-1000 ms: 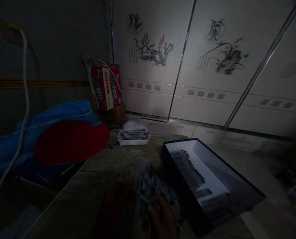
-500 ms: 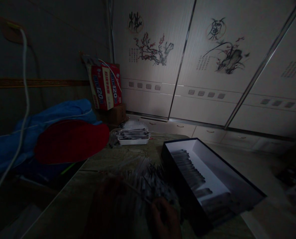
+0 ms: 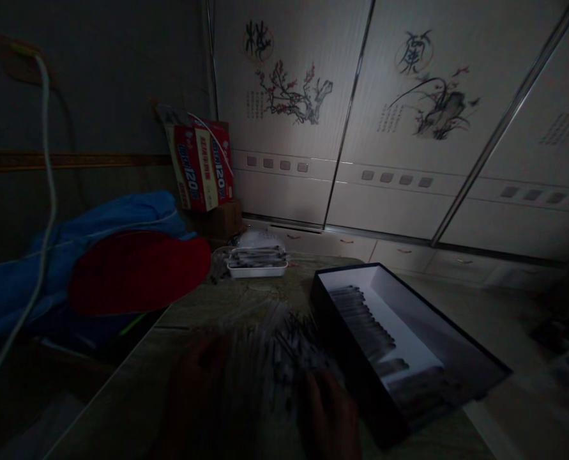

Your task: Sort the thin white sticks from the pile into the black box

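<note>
On the table before me lies a pile of slender clear tubes (image 3: 250,358), which look like pen barrels. Dark, thin pieces (image 3: 296,342), like pen caps or refills, are heaped at its right side. My left hand (image 3: 198,370) is at the left edge of the pile, in deep shadow; its fingers and anything in them cannot be made out. My right hand (image 3: 329,412) is low over the dark pieces with its fingers curled down; what they grip is hidden. To its right, a black box (image 3: 346,348) with a white inside holds rows of dark-looking pens (image 3: 363,319).
A white tray (image 3: 258,272) full of thin sticks stands at the table's far side, with clear plastic bags around it. At left are a red round cushion (image 3: 140,271), blue cloth (image 3: 116,214) and a hanging white cable (image 3: 49,166). A red carton (image 3: 200,166) stands behind.
A thin stick that spanned between my hands no longer shows. My left hand has shifted slightly left, and my right hand slightly right and down.
</note>
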A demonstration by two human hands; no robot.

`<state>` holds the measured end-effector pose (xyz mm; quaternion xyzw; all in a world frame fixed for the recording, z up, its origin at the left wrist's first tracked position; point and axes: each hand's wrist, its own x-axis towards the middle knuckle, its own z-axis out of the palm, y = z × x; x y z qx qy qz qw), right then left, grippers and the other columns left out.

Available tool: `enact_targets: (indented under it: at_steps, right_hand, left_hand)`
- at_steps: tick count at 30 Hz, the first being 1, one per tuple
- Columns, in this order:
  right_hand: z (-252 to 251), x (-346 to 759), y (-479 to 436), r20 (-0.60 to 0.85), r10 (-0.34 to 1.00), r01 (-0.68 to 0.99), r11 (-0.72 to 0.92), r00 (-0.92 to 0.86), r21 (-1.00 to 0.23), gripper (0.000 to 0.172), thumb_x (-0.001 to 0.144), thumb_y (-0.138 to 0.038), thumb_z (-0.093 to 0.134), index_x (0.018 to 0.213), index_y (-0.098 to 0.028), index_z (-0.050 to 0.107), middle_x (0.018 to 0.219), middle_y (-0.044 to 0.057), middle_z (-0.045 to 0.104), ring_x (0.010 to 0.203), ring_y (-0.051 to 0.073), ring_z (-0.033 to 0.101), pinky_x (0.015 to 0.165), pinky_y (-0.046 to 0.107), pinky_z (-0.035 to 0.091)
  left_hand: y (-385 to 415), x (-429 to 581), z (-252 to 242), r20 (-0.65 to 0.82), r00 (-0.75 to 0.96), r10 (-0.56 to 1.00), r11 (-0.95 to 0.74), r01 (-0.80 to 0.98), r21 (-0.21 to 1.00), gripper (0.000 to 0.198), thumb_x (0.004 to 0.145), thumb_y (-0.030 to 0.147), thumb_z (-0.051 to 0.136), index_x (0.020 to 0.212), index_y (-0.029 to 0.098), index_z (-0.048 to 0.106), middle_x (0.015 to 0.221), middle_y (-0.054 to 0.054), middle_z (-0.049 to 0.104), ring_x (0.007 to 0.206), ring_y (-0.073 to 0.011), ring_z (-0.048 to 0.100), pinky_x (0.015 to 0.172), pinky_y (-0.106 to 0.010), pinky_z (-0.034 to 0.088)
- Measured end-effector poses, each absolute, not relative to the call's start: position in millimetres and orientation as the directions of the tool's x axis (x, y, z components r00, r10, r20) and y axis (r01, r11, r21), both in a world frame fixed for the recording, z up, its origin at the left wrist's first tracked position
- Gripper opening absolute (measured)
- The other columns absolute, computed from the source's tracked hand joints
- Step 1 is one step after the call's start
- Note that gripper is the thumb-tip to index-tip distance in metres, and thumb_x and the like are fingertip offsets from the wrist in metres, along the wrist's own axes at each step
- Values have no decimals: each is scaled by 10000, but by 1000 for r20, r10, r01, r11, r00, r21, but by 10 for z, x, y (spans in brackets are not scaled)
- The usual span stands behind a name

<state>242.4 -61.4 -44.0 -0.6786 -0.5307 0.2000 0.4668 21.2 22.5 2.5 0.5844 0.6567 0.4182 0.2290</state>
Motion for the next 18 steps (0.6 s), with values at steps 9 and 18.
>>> enact_targets:
  at_steps: [9,18]
  right_hand:
    - [-368,2519,-590,212,852,465,-41,478,-884,368,885,-444,423,1029,-176,630,987,88,703,925,231,654,787,301,497]
    - [-233,2387,-635,170,858,239,58,484,-969,335,918,-417,396,1017,-170,600,722,41,666,594,156,624,529,214,494]
  left_hand:
    - [149,356,-40,45,-82,996,23,679,734,447,798,468,440,1074,195,660,1064,-60,714,965,-216,659,827,-304,504]
    - [112,366,-32,78,-110,991,15,666,746,400,806,441,440,1015,199,682,1027,-54,725,956,-226,665,818,-307,512]
